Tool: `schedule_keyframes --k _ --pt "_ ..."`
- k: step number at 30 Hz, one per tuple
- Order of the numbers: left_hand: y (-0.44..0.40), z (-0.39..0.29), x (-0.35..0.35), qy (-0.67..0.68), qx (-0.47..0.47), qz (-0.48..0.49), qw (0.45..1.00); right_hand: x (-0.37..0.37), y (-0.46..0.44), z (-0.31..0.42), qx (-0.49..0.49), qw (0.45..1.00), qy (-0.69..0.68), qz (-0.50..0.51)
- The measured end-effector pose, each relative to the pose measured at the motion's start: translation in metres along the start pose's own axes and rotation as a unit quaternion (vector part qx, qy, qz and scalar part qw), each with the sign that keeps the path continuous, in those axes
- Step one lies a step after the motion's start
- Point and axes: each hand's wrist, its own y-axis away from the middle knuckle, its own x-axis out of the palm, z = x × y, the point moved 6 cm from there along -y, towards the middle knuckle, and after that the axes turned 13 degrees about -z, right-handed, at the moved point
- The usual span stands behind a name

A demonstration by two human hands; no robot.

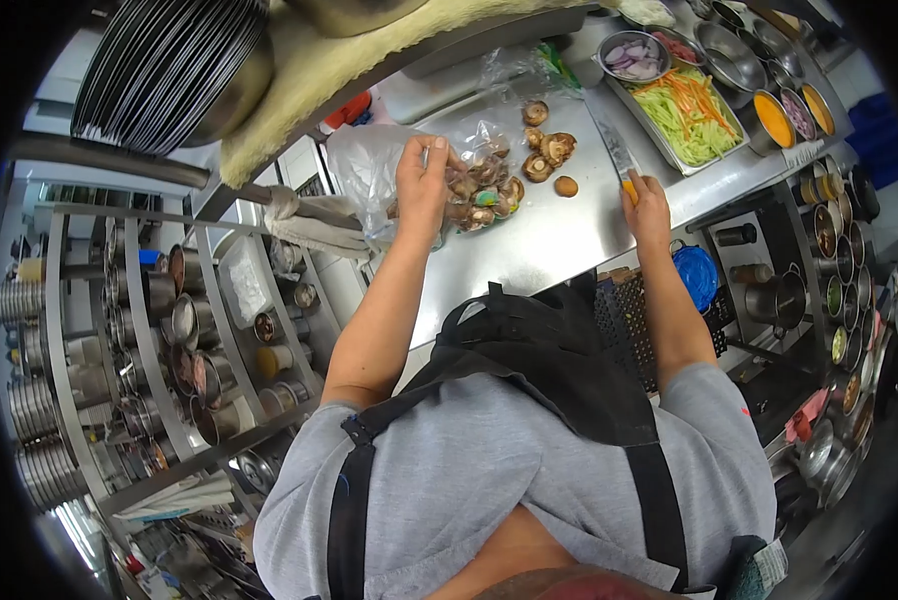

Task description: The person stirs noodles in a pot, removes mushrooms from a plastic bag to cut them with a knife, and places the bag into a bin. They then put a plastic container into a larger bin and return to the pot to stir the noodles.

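Observation:
My left hand is closed, pinching the upper edge of a clear plastic bag. Brown mushrooms show through the plastic, with a small green label among them. My right hand is wrapped around the orange handle of a knife, whose blade points away from me, close to the counter. Between the hands, several loose mushrooms lie on the metal counter. One small mushroom sits nearer to me.
A metal tray of shredded green and orange vegetables stands right of the knife. Beside it are a bowl of sliced onions and containers of orange sauce. Stacked plates stand upper left; shelves of pots are at left.

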Motion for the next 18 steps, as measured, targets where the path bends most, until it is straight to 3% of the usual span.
schedule_keyframes --k 2,4,6,10,13,16,18 --pt "0.000 0.000 0.000 0.018 -0.016 -0.001 1.000 -0.038 -0.010 0.057 -0.036 0.974 -0.210 -0.076" --pt "0.003 -0.002 0.005 0.037 -0.029 0.007 0.999 -0.054 -0.005 0.117 -0.008 0.928 -0.371 0.042" --pt "0.008 -0.006 0.016 0.045 -0.026 0.023 0.998 -0.061 0.003 0.167 -0.086 0.897 -0.432 0.037" --pt "0.015 -0.011 0.028 0.053 -0.002 0.035 0.998 -0.043 0.001 0.200 -0.094 0.898 -0.425 0.055" --pt "0.013 0.000 0.023 0.044 -0.011 0.007 0.999 -0.031 0.004 0.202 -0.037 0.904 -0.408 0.119" --pt "0.014 0.008 0.023 0.034 -0.016 0.003 0.999 -0.033 0.005 0.202 -0.067 0.913 -0.395 0.082" --pt "0.015 0.011 0.022 0.051 -0.026 -0.014 0.998 -0.042 0.003 0.207 -0.142 0.905 -0.402 0.007"
